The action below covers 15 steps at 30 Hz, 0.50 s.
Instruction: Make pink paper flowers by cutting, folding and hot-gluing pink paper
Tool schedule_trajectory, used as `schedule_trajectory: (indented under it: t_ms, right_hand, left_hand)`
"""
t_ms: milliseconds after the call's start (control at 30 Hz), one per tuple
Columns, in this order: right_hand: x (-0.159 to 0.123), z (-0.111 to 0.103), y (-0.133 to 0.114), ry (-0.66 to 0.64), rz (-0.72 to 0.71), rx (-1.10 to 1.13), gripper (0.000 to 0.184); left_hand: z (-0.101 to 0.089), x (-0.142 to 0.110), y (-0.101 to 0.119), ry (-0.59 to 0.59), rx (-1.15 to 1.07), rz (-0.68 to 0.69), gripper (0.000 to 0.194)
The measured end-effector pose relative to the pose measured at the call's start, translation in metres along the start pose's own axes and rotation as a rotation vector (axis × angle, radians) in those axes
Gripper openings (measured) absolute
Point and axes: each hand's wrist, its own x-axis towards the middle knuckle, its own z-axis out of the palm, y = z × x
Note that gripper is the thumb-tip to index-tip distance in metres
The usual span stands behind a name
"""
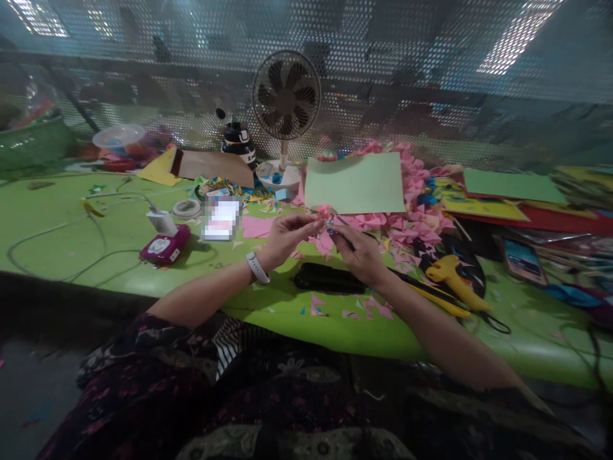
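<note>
My left hand (pixel 289 237), with a white band on its wrist, pinches a small pink paper piece (pixel 325 211) at its fingertips. Close beside it, my right hand (pixel 358 252) is closed round a thin dark tool (pixel 341 220) whose kind I cannot make out. The two hands nearly meet above the table's middle. Beneath them lies a black elongated case (pixel 328 278), and pink paper scraps (pixel 316 303) are scattered near the table's front edge. Behind the hands, a pale green paper sheet (pixel 355 183) rests against a heap of pink paper pieces (pixel 416 182).
A small fan (pixel 286 96) and a black bottle (pixel 238 144) stand at the back. Left are a lit phone (pixel 221 218), a tape roll (pixel 186 209) and a charger (pixel 163 223) on a purple box (pixel 165 246). Right lie a yellow glue gun (pixel 453 278) and another phone (pixel 523 260).
</note>
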Motion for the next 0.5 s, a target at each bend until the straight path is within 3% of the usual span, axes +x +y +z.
schedule_trajectory:
  t_ms: [333, 500]
  right_hand:
    - [-0.0019, -0.0016, 0.0002, -0.07, 0.072, 0.119, 0.029]
    - [-0.0039, -0.0017, -0.0023, -0.073, 0.026, 0.023, 0.027]
  left_hand:
    - [-0.0056, 0.0023, -0.009, -0.032, 0.018, -0.079, 0.031]
    - [-0.0024, 0.0005, -0.0074, 0.003, 0.028, -0.065, 0.035]
